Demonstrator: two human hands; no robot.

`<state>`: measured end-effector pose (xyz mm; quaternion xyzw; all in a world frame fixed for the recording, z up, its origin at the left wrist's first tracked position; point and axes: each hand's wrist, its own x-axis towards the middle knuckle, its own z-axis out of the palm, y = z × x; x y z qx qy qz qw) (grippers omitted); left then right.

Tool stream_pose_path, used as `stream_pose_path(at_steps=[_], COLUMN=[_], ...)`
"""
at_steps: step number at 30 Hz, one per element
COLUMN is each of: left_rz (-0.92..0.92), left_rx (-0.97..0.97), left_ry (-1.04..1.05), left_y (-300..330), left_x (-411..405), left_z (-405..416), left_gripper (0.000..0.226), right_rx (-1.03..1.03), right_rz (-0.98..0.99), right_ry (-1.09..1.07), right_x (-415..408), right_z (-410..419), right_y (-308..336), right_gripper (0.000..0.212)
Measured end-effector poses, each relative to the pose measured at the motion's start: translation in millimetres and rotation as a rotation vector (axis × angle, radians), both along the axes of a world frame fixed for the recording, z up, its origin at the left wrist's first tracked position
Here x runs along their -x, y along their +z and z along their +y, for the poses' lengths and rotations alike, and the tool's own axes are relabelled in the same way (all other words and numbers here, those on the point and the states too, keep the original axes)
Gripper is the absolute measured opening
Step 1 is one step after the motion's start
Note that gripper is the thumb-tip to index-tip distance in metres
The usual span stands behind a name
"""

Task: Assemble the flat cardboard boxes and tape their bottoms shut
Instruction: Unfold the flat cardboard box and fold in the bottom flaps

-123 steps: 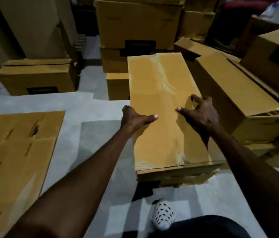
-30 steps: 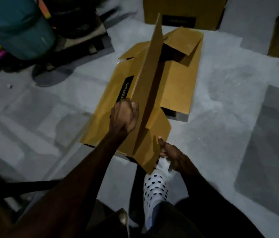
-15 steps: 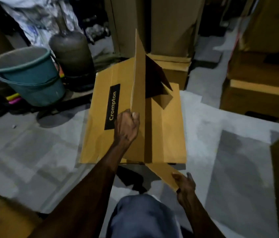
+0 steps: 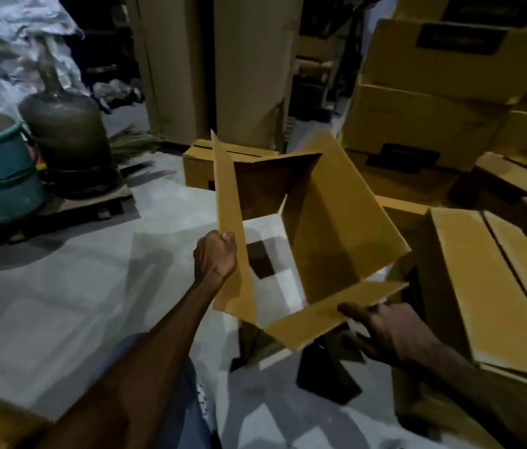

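1. Left grip (image 4: pixel 215 258) is curled round the left wall edge of the opened cardboard box (image 4: pixel 330 222).
2. Right grip (image 4: pixel 388 332), fingers straight, supports the near flap.
3. Bare floor (image 4: pixel 77 303) lies left; stacked boxes (image 4: pixel 495 280) crowd right.

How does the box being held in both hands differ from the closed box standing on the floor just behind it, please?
The held box is opened out into a hollow tube, the floor visible through it; the closed box has its top flaps folded down. The held box is tilted off the floor, gripped by the left hand and supported by the right hand, while the closed box rests untouched. Both are plain brown cardboard.
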<state>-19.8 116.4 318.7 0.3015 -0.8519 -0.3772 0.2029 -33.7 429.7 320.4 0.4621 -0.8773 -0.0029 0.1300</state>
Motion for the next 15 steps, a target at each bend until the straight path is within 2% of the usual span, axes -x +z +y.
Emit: stream_pose_path(at_steps=[1,2,6,7,9,12,15], left_rz=[-0.035,-0.07,-0.245,-0.274,-0.297,-0.306,-0.323], left_rx=[-0.007,-0.013,-0.024,-0.02,0.028,0.093,0.113], left_ry=[-0.011,-0.028,-0.084,-0.097,-0.12,-0.149,-0.185], left_y=[-5,-13,-44,-51,-57,-51,-44], left_x=[-2,-3,-11,-13,-16,-16,-21], left_z=[7,14,40,44,48,47,49], left_gripper=[0.035,0.035,0.037,0.036,0.036,0.038,0.042], right_rx=[-0.052,-0.105,-0.463,-0.493,-0.475,-0.496,-0.407], right_rz=[0.07,0.125,-0.206,-0.186,-0.109,-0.233,-0.341], right_ry=[0.044,0.058,-0.005,0.019,0.085,0.254,0.253], right_x=[-13,-27,-74,-80,-88,-86,-82], right_z=[3,4,-9,-13,-23,-22,-20], right_y=[10,15,21,14,5,-15,-14], right_gripper=[0.023,0.023,0.03,0.03,0.028,0.022,0.023])
